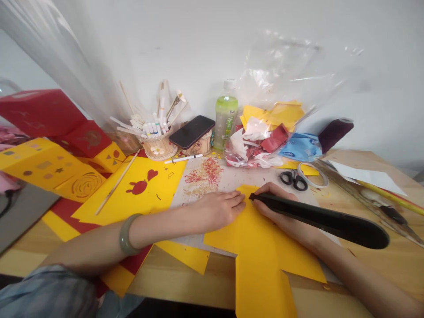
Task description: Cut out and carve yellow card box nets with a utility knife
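My left hand (221, 211) lies flat on a folded yellow card (256, 256), fingers stretched out and pressing near its top edge. In my right hand (281, 207) is a long black tool (318, 218), gripped low near its narrow end, with the fingers closed around it. Its thin end touches or nearly touches the card just beside my left fingertips; the tip is too small to make out. The tool's wide rounded end points right, toward the camera. The card has side flaps, and its front part hangs past the table edge.
Left are yellow sheets with red shapes (137, 187) and red and yellow boxes (84, 172). Behind stand a pen basket (159, 145), a phone (192, 131), a green bottle (226, 117) and a plastic bag of scraps (258, 137). Black-handled scissors (294, 180) and a tape roll (326, 181) lie right.
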Demonstrator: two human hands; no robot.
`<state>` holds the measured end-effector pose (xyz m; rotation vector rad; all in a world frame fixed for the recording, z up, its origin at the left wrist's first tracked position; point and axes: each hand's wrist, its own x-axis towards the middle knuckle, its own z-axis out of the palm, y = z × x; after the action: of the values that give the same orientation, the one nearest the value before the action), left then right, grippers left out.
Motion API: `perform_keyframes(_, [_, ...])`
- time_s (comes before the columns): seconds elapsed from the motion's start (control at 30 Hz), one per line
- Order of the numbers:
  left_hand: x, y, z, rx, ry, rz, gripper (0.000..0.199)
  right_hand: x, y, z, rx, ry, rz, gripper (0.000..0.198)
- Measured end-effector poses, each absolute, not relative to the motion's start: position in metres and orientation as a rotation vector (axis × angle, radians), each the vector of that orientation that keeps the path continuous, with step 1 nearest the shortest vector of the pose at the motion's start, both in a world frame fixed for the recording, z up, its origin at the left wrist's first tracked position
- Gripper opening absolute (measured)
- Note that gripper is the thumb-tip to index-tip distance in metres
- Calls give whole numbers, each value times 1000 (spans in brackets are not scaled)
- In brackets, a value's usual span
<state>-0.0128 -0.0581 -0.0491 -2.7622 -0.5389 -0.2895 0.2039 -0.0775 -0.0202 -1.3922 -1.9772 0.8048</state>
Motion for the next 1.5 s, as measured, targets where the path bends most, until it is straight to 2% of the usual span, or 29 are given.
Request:
perform_keyframes(0.4, [-9,-64,-46,-2860,-673,-221,34,198,-80,-27,-1395,-2098,568,6])
perform_keyframes(0.57, [-5,-68,-44,-2855,-727,-247,42,196,-79,-26,-1412,-2123,478,7])
perform_keyframes(0.8, [-5,-68,-45,-2803,-693,-274,43,196,-79,-24,-1372,-2153,506,5])
perform_keyframes(1.1, [-3,-69,-45,-2744,-684,-226,44,196,-79,-25,-1384,-2191,556,13])
perform_keyframes(1.5, [-6,-67,-48,-2730,-671,-233,44,212,-76,-36,-1240,-2268,576,10])
